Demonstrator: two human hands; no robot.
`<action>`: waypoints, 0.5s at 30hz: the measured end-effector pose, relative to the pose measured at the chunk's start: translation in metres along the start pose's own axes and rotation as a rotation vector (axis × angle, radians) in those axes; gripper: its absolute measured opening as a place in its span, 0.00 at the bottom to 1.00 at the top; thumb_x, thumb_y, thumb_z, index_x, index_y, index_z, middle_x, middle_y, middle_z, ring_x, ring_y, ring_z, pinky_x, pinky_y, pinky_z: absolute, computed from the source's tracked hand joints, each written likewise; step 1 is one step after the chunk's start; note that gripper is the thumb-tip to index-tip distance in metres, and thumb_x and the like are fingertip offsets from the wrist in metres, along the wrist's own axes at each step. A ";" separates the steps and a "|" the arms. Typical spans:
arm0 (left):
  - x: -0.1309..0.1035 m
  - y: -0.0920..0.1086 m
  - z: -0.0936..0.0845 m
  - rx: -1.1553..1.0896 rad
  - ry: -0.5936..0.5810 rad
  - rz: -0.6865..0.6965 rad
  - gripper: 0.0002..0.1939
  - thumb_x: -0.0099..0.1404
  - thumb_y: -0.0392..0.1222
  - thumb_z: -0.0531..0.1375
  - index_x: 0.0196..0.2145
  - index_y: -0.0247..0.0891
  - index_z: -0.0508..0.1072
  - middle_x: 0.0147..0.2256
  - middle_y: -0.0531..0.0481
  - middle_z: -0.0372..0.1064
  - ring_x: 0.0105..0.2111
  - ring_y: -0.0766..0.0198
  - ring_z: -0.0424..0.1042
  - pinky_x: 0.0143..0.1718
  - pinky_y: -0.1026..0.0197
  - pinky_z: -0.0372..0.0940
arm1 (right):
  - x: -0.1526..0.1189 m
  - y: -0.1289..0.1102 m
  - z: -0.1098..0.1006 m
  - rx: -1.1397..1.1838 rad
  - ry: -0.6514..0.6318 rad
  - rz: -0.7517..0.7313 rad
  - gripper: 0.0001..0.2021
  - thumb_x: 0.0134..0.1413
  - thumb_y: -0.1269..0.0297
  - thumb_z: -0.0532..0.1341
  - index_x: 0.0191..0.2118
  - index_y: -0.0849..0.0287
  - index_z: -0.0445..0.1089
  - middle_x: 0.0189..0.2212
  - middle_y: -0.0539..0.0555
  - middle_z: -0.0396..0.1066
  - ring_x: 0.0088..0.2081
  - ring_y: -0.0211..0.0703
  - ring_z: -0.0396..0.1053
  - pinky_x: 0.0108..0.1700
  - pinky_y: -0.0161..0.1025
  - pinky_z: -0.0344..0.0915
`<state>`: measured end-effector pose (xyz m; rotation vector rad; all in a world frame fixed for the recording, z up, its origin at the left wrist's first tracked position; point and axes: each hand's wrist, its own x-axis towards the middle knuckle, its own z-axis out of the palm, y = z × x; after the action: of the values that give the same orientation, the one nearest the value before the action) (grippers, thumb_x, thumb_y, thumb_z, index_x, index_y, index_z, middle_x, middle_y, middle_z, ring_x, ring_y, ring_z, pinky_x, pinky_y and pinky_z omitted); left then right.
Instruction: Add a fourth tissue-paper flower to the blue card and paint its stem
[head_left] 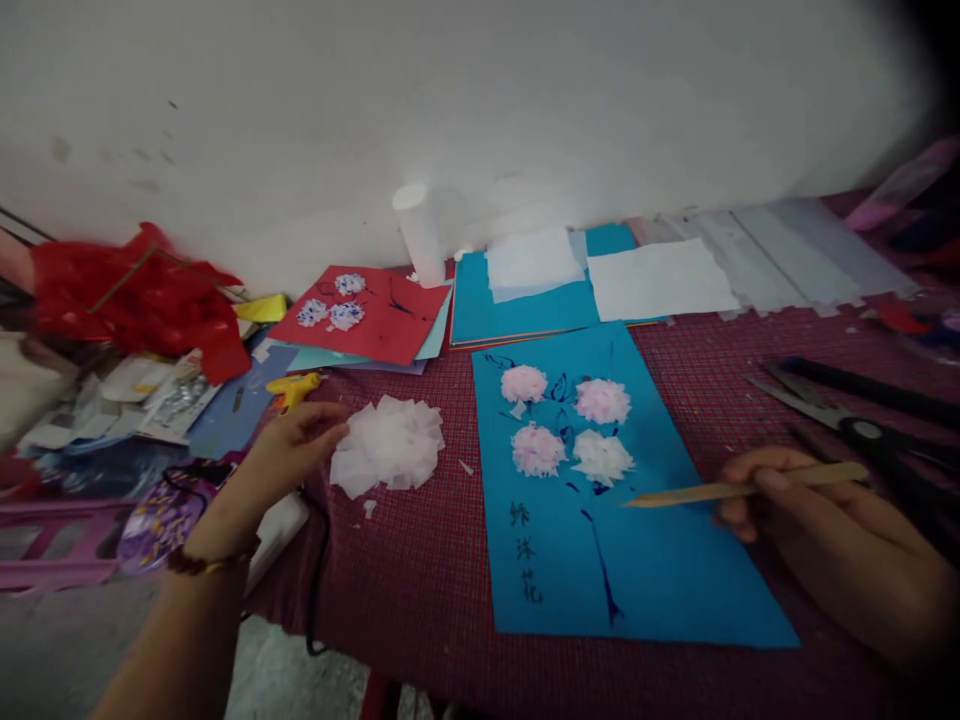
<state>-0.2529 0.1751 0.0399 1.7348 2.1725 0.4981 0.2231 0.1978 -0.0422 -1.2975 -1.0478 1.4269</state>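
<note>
Your tabletop (420, 610) carries the blue sheet (675, 590), which lies flat in front of you, near the right hand. Behind it, to the left, the smaller red sheet (397, 338) bears three blue-speckled white clusters and dark strokes.

Your right hand (817, 530) is closed around the wooden stick (705, 494). Your left hand (289, 450) reaches to the near-left edge of the pile of thin white pieces (390, 448); you cannot tell whether its fingertips pinch one or merely rest there.

The stick's point is over the blue sheet, just below the white cluster (602, 457); contact with the paper is unclear. Beyond your left hand lies the yellow glue gun (295, 387).

As for progress, four ruffled clusters are in place on the blue sheet: the white one and three pink-tinged ones (538, 450). Dark blue leaves and a stem (603, 570) are on the paper, and small written characters (532, 590) run down its lower left. The white cluster looks plainer than its neighbours, but whether anything remains to be added, you cannot tell. Plenty of loose pieces remain in the pile.
</note>
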 end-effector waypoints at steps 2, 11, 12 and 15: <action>0.009 -0.002 0.007 -0.050 -0.071 0.008 0.19 0.56 0.52 0.60 0.41 0.37 0.74 0.39 0.46 0.73 0.35 0.58 0.70 0.35 0.60 0.65 | 0.001 0.002 -0.003 0.009 -0.064 0.064 0.07 0.52 0.54 0.62 0.31 0.50 0.73 0.22 0.58 0.67 0.24 0.43 0.65 0.25 0.44 0.61; 0.000 0.025 -0.003 -0.130 0.089 -0.052 0.12 0.56 0.51 0.59 0.27 0.39 0.68 0.26 0.53 0.65 0.26 0.65 0.62 0.27 0.64 0.58 | 0.001 0.005 -0.004 0.033 -0.067 0.028 0.08 0.51 0.53 0.64 0.30 0.50 0.72 0.20 0.57 0.67 0.23 0.44 0.66 0.23 0.43 0.60; -0.006 0.034 -0.004 -0.217 0.107 -0.079 0.12 0.56 0.51 0.60 0.28 0.39 0.68 0.27 0.54 0.65 0.26 0.65 0.62 0.27 0.64 0.59 | 0.001 0.004 -0.004 0.031 -0.084 0.002 0.08 0.52 0.53 0.63 0.30 0.50 0.72 0.20 0.57 0.67 0.23 0.43 0.66 0.23 0.42 0.60; -0.021 0.066 0.006 -0.506 0.085 -0.152 0.12 0.53 0.49 0.63 0.28 0.38 0.68 0.25 0.54 0.64 0.24 0.67 0.61 0.25 0.65 0.58 | 0.000 0.002 -0.001 0.014 -0.143 -0.086 0.09 0.57 0.56 0.60 0.33 0.54 0.72 0.22 0.55 0.69 0.23 0.40 0.66 0.24 0.40 0.62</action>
<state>-0.1886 0.1682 0.0653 1.2863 1.9822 0.9927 0.2242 0.1977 -0.0444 -1.1405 -1.1716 1.4758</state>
